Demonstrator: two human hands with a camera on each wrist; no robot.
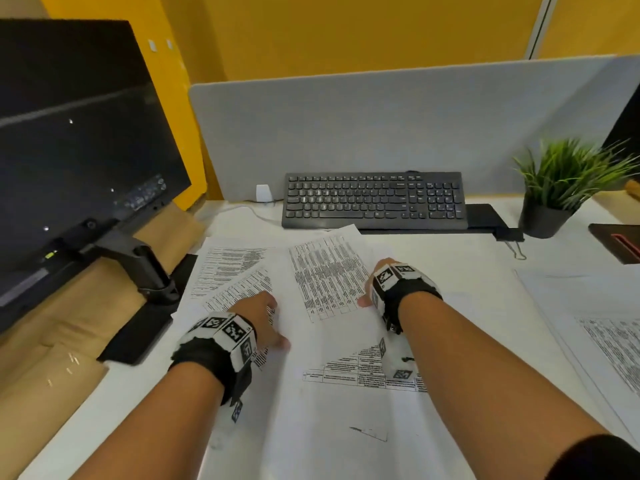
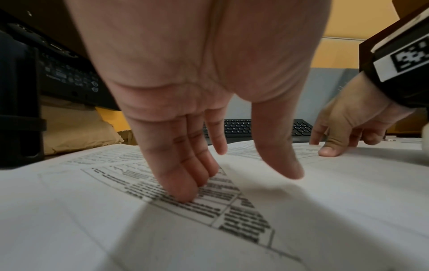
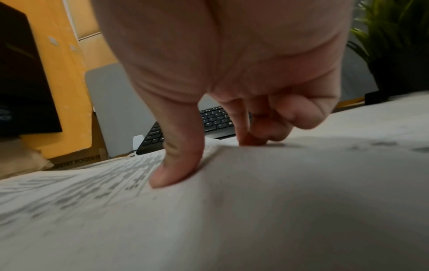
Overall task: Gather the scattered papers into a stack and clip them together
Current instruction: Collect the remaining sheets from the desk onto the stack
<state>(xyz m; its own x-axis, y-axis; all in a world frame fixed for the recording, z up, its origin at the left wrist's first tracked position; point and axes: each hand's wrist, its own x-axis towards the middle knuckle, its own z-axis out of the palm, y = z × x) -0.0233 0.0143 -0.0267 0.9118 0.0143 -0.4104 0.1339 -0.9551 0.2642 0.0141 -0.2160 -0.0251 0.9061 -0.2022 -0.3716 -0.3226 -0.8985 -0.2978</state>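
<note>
Several printed sheets overlap loosely on the white desk (image 1: 485, 282). My left hand (image 1: 268, 320) presses straight fingers (image 2: 181, 183) onto a table-printed sheet (image 2: 209, 207) at the left of the pile, with the thumb just above the paper. My right hand (image 1: 375, 289) straddles the right edge of another printed sheet (image 1: 325, 278). Its thumb (image 3: 171, 174) presses the sheet, and its bent fingertips (image 3: 250, 139) touch down just beyond a raised fold. More sheets (image 1: 595, 341) lie apart at the right. A black binder clip (image 1: 512, 239) sits beside the plant pot, out of both hands' reach.
A black keyboard (image 1: 374, 200) lies behind the papers against the grey divider (image 1: 381, 126). A monitor (image 1: 69, 150) on an arm stands at the left over brown cardboard (image 1: 52, 375). A potted plant (image 1: 547, 216) and a dark notebook (image 1: 620, 244) sit at the far right.
</note>
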